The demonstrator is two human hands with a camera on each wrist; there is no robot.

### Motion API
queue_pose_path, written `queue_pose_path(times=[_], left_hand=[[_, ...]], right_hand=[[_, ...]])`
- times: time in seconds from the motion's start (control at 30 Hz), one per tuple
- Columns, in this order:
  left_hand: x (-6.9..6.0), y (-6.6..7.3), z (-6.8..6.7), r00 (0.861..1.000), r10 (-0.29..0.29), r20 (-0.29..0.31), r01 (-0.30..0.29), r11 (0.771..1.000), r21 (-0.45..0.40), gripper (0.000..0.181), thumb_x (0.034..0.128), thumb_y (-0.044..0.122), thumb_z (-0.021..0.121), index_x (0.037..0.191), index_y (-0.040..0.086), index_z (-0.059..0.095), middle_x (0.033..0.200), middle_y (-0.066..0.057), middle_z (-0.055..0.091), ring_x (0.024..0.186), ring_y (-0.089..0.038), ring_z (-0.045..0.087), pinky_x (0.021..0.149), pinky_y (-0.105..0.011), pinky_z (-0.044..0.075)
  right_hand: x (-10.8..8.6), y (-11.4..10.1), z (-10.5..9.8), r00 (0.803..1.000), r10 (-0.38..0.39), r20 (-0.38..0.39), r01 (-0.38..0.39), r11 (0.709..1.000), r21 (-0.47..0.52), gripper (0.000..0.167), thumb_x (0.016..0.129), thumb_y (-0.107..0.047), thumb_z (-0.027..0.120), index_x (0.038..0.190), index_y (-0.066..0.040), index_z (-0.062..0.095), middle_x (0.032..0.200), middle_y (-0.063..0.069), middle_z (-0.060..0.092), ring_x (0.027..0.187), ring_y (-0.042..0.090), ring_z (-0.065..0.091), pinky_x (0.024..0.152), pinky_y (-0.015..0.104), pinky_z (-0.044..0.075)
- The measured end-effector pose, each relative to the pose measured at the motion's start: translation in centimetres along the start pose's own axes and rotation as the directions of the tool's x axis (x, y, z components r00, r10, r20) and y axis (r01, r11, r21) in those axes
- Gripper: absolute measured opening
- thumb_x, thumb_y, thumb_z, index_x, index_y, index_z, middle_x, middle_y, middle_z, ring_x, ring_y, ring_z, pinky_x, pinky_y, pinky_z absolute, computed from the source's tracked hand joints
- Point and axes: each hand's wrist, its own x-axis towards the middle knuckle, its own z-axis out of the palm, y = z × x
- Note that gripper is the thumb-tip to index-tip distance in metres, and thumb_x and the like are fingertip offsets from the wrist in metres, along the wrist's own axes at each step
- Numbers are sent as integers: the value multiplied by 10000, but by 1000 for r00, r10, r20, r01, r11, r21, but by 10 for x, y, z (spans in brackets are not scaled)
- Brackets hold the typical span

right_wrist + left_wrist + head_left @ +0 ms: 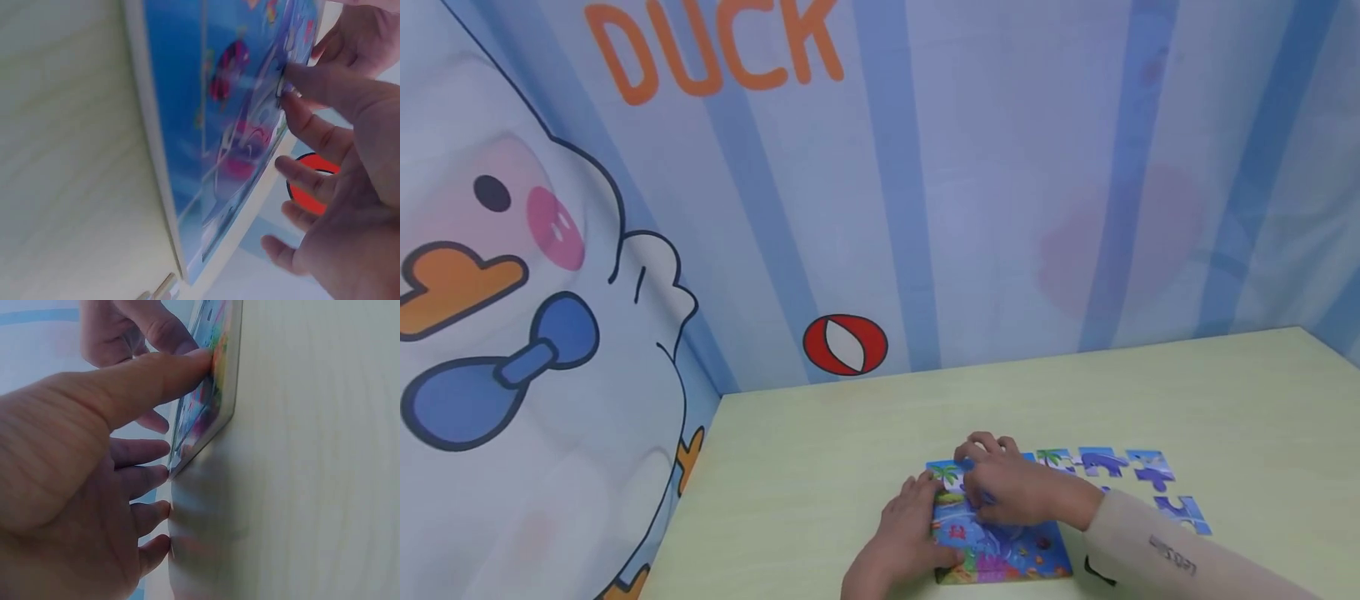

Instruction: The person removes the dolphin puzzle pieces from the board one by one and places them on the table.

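Note:
A blue sea-scene puzzle board (1022, 550) lies on the table. Along its left side is the left hand (902, 537); its thumb rests on the picture near the lower left corner, and the straight fingers (147, 481) touch or lie beside the edge. Over the board's upper middle, the right hand (1015, 490) pinches a small puzzle piece (281, 81) between thumb and index finger against the picture, its other fingers spread. Most of that piece is hidden by the fingertips.
Several loose puzzle pieces lie right of the board, among them one with a palm tree (1055, 457), a purple one (1102, 462) and a corner-like one (1183, 510). Behind the pale table (805, 467) hangs a striped cloth (985, 208) with duck artwork.

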Motion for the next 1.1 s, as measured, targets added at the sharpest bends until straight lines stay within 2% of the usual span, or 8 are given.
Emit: queue_pose_path(times=[0.17,0.3,0.43,0.7,1.1], left_hand=[[0,2,-1,1000,-15,11,15,1000,-20,802,803,238,855,1454,8,447,1607,-237,284,1498,-458,163,1165,-624,163],[0,3,-1,999,-26,30,27,999,-39,805,814,243,852,1465,9,440,1611,-240,276,1500,-463,148,1164,-630,149],[1,3,-2,999,-32,39,34,999,-32,805,818,254,846,1469,14,438,1612,-235,276,1501,-460,148,1164,-628,152],[0,4,0,999,-33,30,34,999,-36,810,798,238,860,1455,0,451,1608,-239,285,1500,-457,155,1167,-625,150],[3,4,0,998,-56,17,56,998,-24,809,792,238,873,1450,7,463,1599,-238,305,1495,-463,169,1167,-616,160]], right_hand=[[3,2,0,998,-50,42,53,996,-69,260,907,-183,738,695,-243,600,1382,117,497,1340,380,340,975,634,347],[4,-3,-2,997,-46,56,54,987,-152,287,895,-218,751,675,-244,570,1394,86,498,1350,336,353,1012,601,357],[5,-4,-3,997,-52,56,62,981,-185,288,890,-243,755,673,-243,566,1394,77,500,1342,315,363,1013,578,371],[4,1,-5,998,-39,45,45,987,-154,260,890,-231,743,688,-253,581,1395,85,509,1329,293,372,996,544,389],[-23,6,-23,1000,-23,0,23,997,-69,269,857,-157,716,670,-273,562,1389,110,522,1314,325,389,955,578,390]])
